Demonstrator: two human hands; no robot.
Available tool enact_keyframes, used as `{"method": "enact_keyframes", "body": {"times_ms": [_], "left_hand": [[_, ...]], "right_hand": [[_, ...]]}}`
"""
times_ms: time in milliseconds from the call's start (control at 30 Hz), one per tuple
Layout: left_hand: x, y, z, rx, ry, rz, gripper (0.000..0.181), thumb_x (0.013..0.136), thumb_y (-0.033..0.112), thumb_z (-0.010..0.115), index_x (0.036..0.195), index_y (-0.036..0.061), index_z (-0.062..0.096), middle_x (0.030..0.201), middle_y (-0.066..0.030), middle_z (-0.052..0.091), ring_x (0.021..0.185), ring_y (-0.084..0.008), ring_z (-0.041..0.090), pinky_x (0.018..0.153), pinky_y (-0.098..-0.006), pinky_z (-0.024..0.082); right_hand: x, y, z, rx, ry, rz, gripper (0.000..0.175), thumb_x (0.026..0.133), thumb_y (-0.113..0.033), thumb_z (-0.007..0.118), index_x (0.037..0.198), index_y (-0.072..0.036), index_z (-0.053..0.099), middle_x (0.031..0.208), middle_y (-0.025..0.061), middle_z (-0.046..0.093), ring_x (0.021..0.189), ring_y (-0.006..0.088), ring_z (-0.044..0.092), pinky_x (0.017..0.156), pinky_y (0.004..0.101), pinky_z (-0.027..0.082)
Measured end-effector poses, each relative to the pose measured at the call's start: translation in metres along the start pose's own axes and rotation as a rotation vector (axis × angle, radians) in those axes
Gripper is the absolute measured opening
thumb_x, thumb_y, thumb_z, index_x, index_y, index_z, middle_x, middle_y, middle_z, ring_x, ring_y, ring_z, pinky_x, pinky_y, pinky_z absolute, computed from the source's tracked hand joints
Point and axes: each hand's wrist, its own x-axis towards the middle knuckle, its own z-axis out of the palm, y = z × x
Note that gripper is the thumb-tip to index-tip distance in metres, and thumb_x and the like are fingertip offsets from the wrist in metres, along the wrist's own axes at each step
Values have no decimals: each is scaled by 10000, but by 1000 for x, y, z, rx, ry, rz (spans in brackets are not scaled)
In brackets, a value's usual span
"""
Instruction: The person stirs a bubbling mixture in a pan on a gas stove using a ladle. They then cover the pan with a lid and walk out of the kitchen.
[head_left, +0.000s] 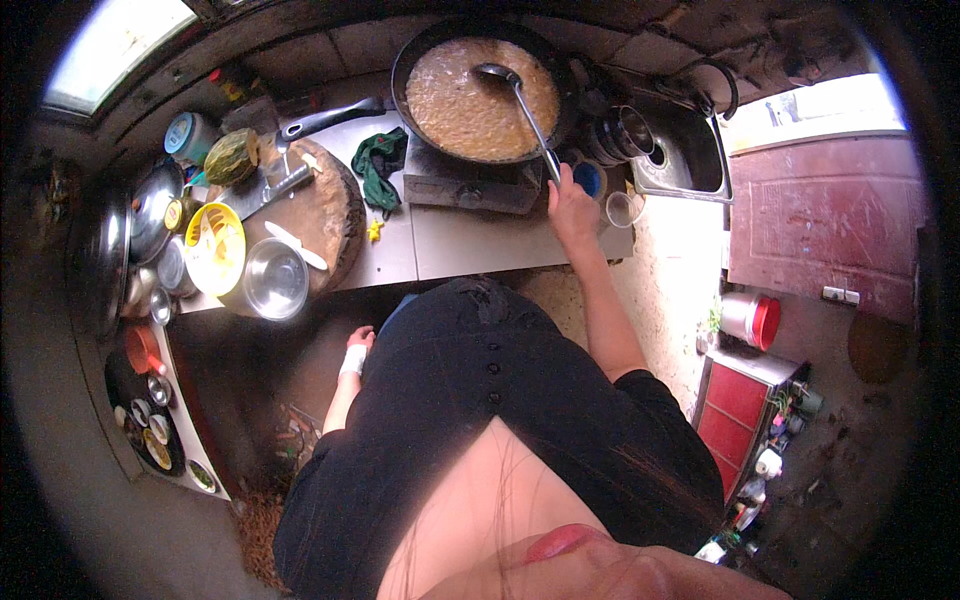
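Observation:
My right hand (574, 214) grips the dark handle end of a metal ladle (531, 120). The ladle's bowl rests at the surface of a bubbling brownish liquid (465, 105) that fills much of a large black wok (400, 101). Beneath the wok sits a metal gas stove (465, 193) with a front knob. My left hand (361, 339) hangs low beside my body, below the counter's front edge, with a white band around the wrist. Its fingers look loosely curled and nothing shows in them; the palm is hidden.
Left of the stove, a round wooden chopping board (330, 217) carries a cleaver (262, 191) and a white-handled knife (296, 246). Near it are a cut squash (231, 157), a yellow bowl (216, 249), a clear bowl (276, 279) and a green cloth (379, 169). A steel sink (686, 184) lies right.

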Motion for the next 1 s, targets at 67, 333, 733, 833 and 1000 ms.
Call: {"method": "enact_keyframes", "body": {"times_ms": [67, 333, 733, 833, 1000], "left_hand": [[0, -2, 0, -3, 1, -11, 285, 804, 206, 587, 1064, 92, 618, 1013, -116, 639, 939, -217, 615, 842, -315, 467], [-9, 9, -6, 64, 8, 2, 272, 801, 183, 590, 1053, 86, 621, 999, -117, 643, 936, -220, 616, 836, -314, 470], [-15, 9, -1, 24, 21, -61, 278, 792, 207, 589, 1043, 93, 629, 999, -120, 642, 933, -230, 617, 844, -318, 467], [-13, 8, -2, 23, 7, -36, 276, 794, 206, 588, 1046, 102, 628, 1000, -120, 641, 934, -229, 617, 846, -317, 466], [-12, 8, -3, 34, 16, -2, 275, 800, 206, 584, 1054, 107, 625, 1005, -114, 642, 940, -223, 615, 849, -317, 464]], "right_hand": [[3, 3, -3, -37, -55, 15, 349, 841, -227, 527, 1137, -67, 435, 694, 148, 600, 605, 320, 616, 514, 419, 502], [37, 29, -26, 190, -45, 86, 306, 823, -262, 518, 1065, -77, 494, 854, 224, 611, 784, 411, 584, 685, 491, 455], [72, 52, -62, 123, 88, 104, 354, 847, -350, 531, 1077, -82, 529, 869, 231, 617, 811, 414, 591, 696, 474, 474], [74, 58, -55, 112, 59, 93, 361, 847, -344, 530, 1095, -82, 523, 876, 230, 615, 826, 412, 587, 709, 476, 470], [72, 66, -24, 187, -4, 22, 359, 844, -337, 527, 1060, -51, 537, 862, 242, 609, 813, 425, 582, 707, 486, 467]]}}
